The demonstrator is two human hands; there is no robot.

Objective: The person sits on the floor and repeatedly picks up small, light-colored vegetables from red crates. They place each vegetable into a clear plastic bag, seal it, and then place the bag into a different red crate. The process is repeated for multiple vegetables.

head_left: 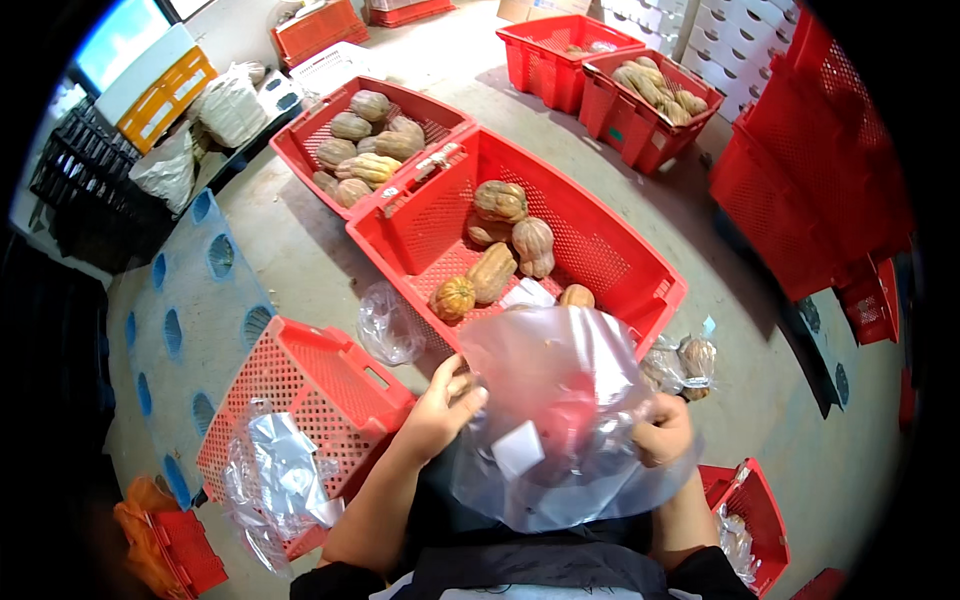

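A clear plastic bag (555,480) with a white slip of paper (517,450) at it spreads between my two hands. My left hand (448,409) is at the bag's left edge, thumb and fingers closing on it. My right hand (664,431) grips the bag's right side with curled fingers. Just beyond the bag stands a large red plastic crate (600,225) holding several ribbed brown squashes (534,247) and a white paper (529,292). The bag hides part of the crate's near end. A second red crate (300,142) with more squashes (367,169) adjoins it on the far left.
An overturned red crate (300,352) at left bears clear bags and papers (289,450). A crumpled bag (390,322) lies on the floor beside it. Bagged squashes (696,364) lie at right. A red crate (765,517) with bagged items stands lower right; stacked crates (802,180) rise at far right.
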